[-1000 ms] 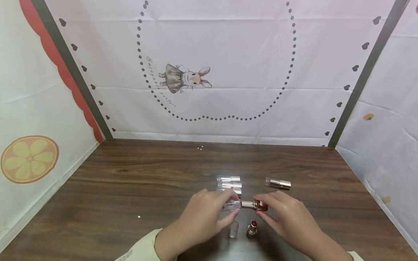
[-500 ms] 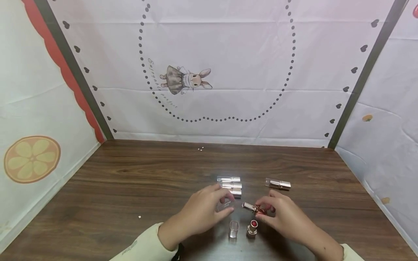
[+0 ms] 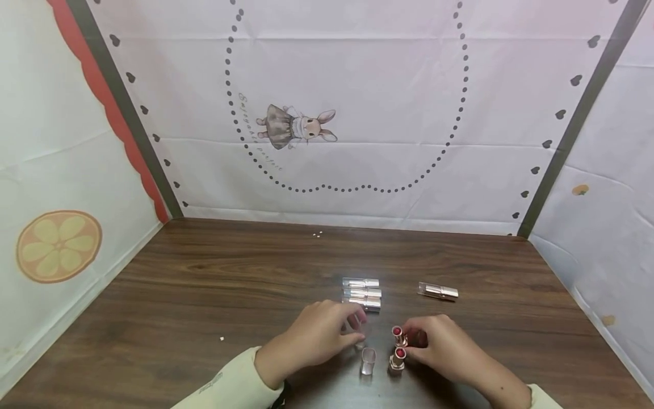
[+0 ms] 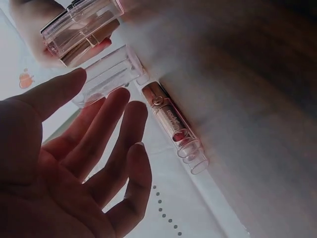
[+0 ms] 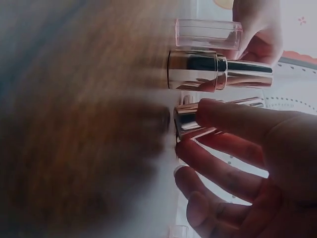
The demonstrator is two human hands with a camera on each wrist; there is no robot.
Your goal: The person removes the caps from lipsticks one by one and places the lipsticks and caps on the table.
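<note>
My left hand (image 3: 324, 334) pinches a clear lipstick cap (image 4: 111, 74) between thumb and fingers, upright and low over the table; in the head view the fingers mostly cover this cap. To the right, my right hand (image 3: 445, 347) grips an uncapped lipstick (image 5: 186, 121) by its shiny base, with its red tip (image 3: 397, 330) up and the base leaning slightly at the tabletop. A second uncapped lipstick (image 3: 397, 360) stands upright just in front of it, nearer my body. Another clear cap (image 3: 368, 362) stands to the left of that lipstick.
Three capped lipsticks (image 3: 361, 293) lie side by side behind my left hand. One more capped lipstick (image 3: 438, 291) lies farther right. Small white bits (image 3: 318, 234) are on the brown wooden table (image 3: 245, 267). White printed cloth (image 3: 357, 113) walls the table's back and sides.
The lipstick has come out of its cap and turned from lying level to red tip up beside the standing lipstick. My left hand has lowered the cap toward the table.
</note>
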